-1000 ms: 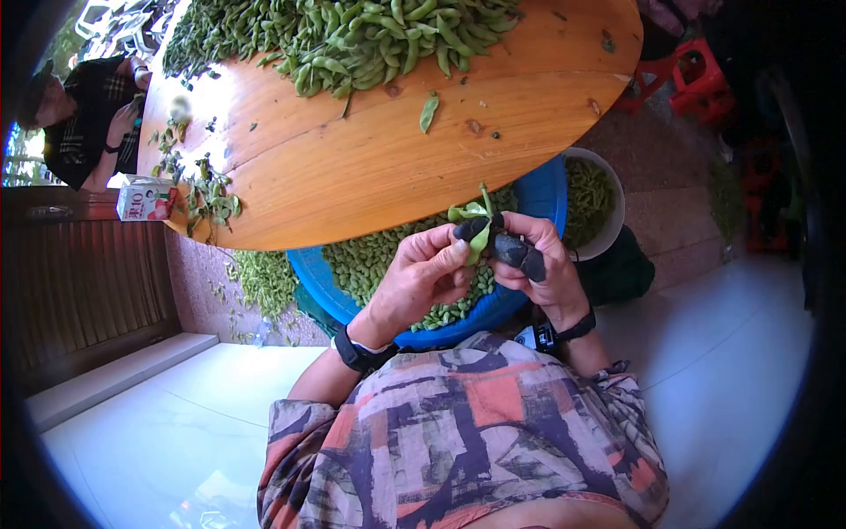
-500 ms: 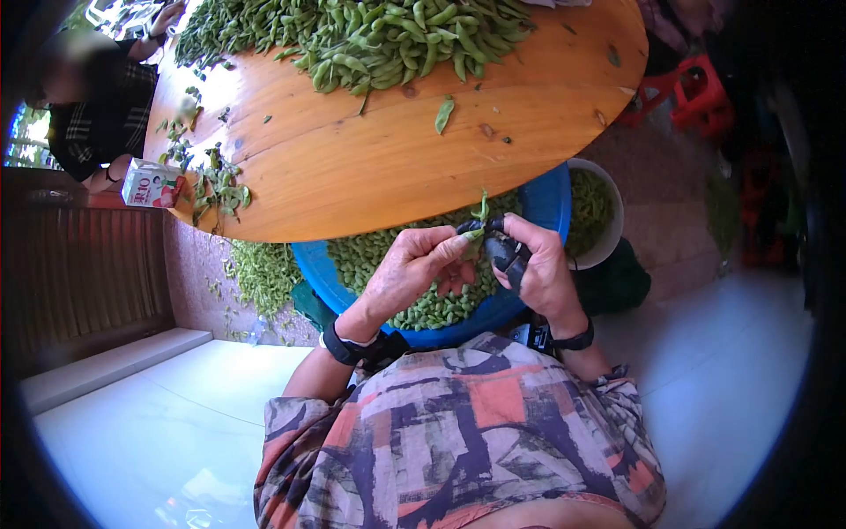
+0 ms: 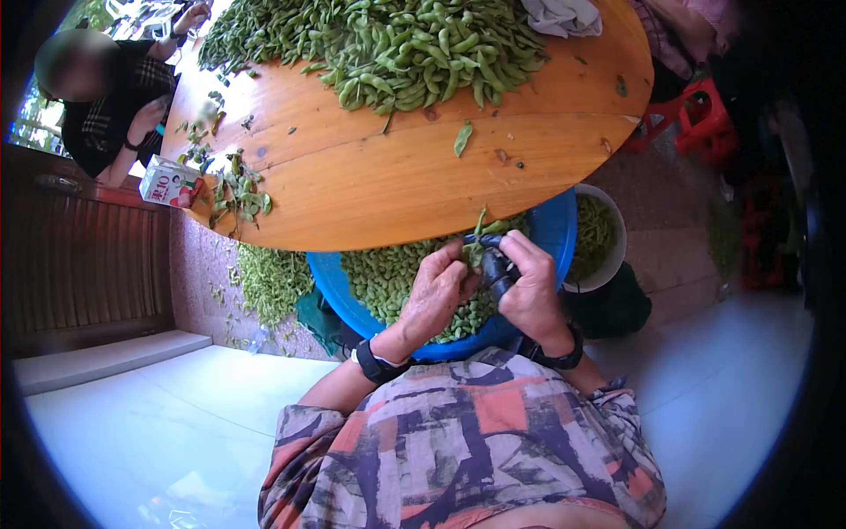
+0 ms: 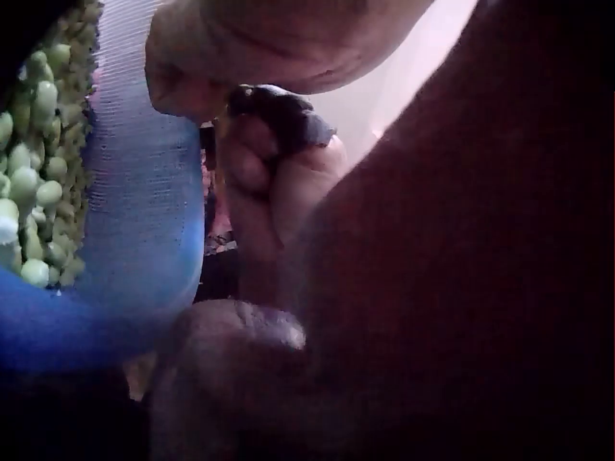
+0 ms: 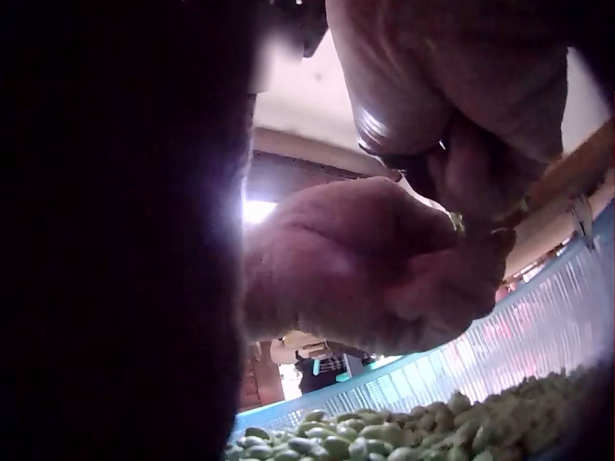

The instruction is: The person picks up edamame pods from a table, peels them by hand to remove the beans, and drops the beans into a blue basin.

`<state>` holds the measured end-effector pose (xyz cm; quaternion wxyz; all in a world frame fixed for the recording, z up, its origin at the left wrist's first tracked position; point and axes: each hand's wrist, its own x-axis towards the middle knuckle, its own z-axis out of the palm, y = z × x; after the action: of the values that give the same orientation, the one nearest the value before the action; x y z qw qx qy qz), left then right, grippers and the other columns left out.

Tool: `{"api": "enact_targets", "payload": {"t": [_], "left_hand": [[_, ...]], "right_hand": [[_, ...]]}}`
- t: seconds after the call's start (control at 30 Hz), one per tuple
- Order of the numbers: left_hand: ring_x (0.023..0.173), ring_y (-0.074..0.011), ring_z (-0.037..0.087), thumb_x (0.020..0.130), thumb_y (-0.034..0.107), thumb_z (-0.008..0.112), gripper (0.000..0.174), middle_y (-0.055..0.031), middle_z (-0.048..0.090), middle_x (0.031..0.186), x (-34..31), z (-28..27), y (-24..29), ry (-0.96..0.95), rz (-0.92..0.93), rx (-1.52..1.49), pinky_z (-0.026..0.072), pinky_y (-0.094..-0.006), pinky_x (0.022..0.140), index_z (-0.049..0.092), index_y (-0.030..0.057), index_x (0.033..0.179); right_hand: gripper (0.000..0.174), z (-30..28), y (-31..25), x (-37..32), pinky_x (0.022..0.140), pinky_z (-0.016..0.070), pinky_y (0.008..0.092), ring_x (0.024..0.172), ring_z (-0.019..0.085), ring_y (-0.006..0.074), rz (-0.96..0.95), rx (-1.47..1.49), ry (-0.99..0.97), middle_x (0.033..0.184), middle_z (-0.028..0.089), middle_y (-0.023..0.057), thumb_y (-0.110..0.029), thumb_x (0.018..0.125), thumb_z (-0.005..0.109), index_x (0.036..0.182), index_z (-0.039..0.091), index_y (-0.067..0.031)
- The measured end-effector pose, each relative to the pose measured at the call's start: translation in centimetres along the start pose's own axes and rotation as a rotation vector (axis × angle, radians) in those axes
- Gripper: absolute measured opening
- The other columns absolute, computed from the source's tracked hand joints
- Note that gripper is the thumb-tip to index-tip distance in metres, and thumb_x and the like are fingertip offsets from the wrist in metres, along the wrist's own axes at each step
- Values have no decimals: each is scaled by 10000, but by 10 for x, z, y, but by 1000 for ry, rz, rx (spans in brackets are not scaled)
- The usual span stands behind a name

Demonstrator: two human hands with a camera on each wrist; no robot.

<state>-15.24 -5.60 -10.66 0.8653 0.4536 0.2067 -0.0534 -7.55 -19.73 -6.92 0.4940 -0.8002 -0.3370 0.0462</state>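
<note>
Above the blue basin (image 3: 564, 238), my left hand (image 3: 432, 295) pinches a green edamame pod (image 3: 477, 253) between thumb and fingers. My right hand (image 3: 536, 291) meets it from the other side and grips the same pod. Black wrapping (image 3: 498, 273) covers the thumb and a finger of that hand. A green stem end sticks up above the fingertips. Shelled green beans (image 3: 379, 278) fill much of the basin below. In the right wrist view both hands are close together over the beans (image 5: 384, 437), and the pod is mostly hidden.
A wooden table (image 3: 352, 194) bears a large heap of pods (image 3: 423, 53), a single pod (image 3: 463, 138), a drink carton (image 3: 170, 182) and a cloth (image 3: 564, 16). A white bucket (image 3: 617, 256) stands right of the basin. Empty hulls (image 3: 271, 282) lie on the floor. Another person (image 3: 115, 123) sits far left.
The pod, seen broadside a second ago, is now mostly covered by my fingers. My left fingers have curled in closer to my right hand. The person at the left has shifted their arms.
</note>
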Motion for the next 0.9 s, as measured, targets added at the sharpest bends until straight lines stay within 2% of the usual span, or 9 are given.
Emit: {"api": "enact_targets", "payload": {"t": [0.07,0.13,0.2,0.33,0.5,0.6,0.63,0.73,0.9], "left_hand": [[679,-79,493,906,-10,443,208,19,555,809,-1,-4,1,-178,49,273,427,-225,614,583,12,1059],[795,-146,594,905,-1,531,171,-28,632,914,-9,-4,22,-183,45,470,489,-282,710,612,15,1054],[928,-230,644,882,26,613,146,-88,674,998,-9,-5,56,-589,411,1005,522,-337,805,653,22,1022],[884,-292,661,798,3,644,190,-133,680,917,11,1,131,-372,580,1072,544,-364,791,677,39,982],[913,-298,585,783,-19,598,225,-118,588,906,107,1,202,130,1275,1822,511,-404,761,673,47,984],[943,-292,576,771,-24,606,240,-111,574,955,139,-3,214,167,1260,1933,516,-397,785,677,60,985],[953,-292,571,770,-4,628,229,-112,559,977,144,-3,217,156,1237,1928,514,-395,811,680,72,979],[953,-296,570,761,18,660,220,-106,553,954,140,-3,218,82,1130,1850,507,-404,816,676,75,973],[854,-298,601,787,-3,647,149,-123,608,915,116,-2,206,148,1141,1486,499,-359,735,656,41,929]], "right_hand": [[214,-17,0,3,612,429,325,709,552,273,128,182,-71,759,494,128,-52,747,612,945,606,27],[502,-38,15,-7,529,375,247,613,512,115,350,387,-8,710,491,23,-518,875,518,856,583,-20],[691,-72,15,-7,452,370,202,530,473,38,299,241,121,646,472,-42,-735,865,399,854,570,-65],[217,-130,51,-23,451,319,169,533,423,9,344,406,375,656,473,-57,-198,990,513,1017,594,2],[156,-153,95,-37,482,362,179,565,456,28,546,350,350,684,490,-58,-52,932,521,1040,607,20],[150,-154,121,-42,558,450,269,618,517,91,587,-85,240,670,559,22,15,868,514,979,613,34],[206,-155,116,-39,671,485,371,678,609,238,608,-394,199,723,623,177,43,795,516,973,619,26],[286,-153,119,-41,703,477,421,756,629,387,519,-720,108,816,603,278,40,758,518,1020,622,-7],[294,-116,50,5,668,466,419,718,606,393,318,-476,334,755,592,230,56,739,514,1005,618,-13]]}}
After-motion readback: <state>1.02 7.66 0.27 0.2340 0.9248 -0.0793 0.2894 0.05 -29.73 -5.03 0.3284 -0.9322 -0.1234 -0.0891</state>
